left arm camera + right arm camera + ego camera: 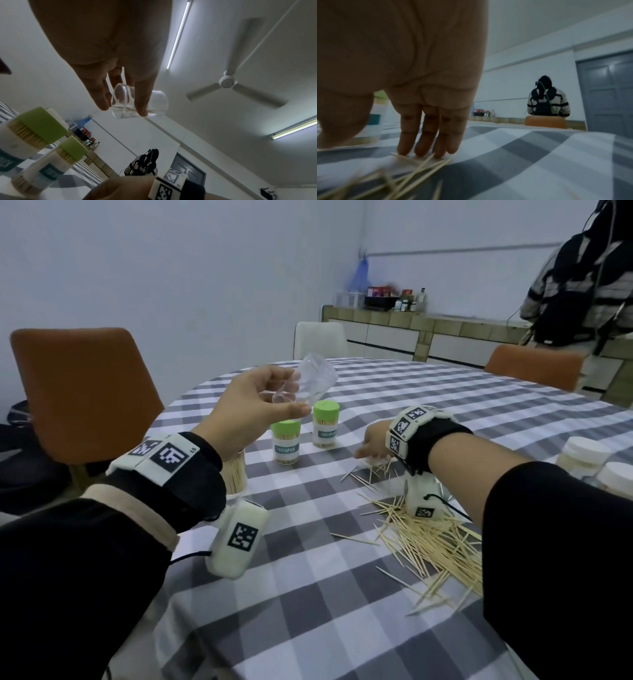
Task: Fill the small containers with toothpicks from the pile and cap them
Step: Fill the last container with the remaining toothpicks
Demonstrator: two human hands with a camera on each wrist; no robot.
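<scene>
Left hand (251,405) pinches an empty, clear, smooth plastic container (310,381), tilted above the checked cloth (308,594). Two green-capped cylindrical tubs (287,442) stand upright, filled. Right hand (375,441), fingers straight, presses thin pale wooden toothpicks (435,539).

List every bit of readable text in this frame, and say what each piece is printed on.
"TOOTHPICK": teal label of the nearer green-capped container.
"TOOTHPICK": label of the farther green-capped container, last letters turning out of sight.
"L5": edge of the left wristband marker, tiny, uncertain.
Square coded markers on both wristbands: patterns, no words.
Packages on the far counter: too small and blurred.
</scene>
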